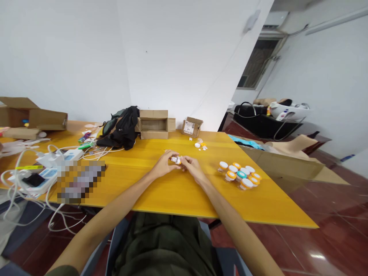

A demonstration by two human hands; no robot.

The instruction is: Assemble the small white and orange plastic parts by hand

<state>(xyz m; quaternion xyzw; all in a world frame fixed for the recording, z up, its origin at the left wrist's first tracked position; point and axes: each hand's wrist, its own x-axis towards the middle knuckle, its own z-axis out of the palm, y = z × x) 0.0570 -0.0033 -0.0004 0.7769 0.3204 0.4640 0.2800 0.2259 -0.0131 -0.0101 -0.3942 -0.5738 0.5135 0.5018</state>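
Between my two hands, above the table, is a small clear jar [176, 160] with white bits inside and some orange at its right end. My left hand [163, 165] curls around the left side of this jar, thumb and fingers closed on it. Closed fingers of my right hand [192, 167] grip its orange end, partly hiding it. To the right stands a cluster of several small clear jars with white, orange and teal lids, among them a teal-lidded jar [240, 175]. Beyond my hands lie a loose white lid [197, 145] and small white and orange pieces [203, 145].
An open cardboard box [154, 128] and a smaller carton [192, 127] stand by the wall. A black bag [123, 128] lies left of them. Power strips [47, 180] with tangled white cables occupy the left. The yellow table's [258, 211] front edge is near my lap.
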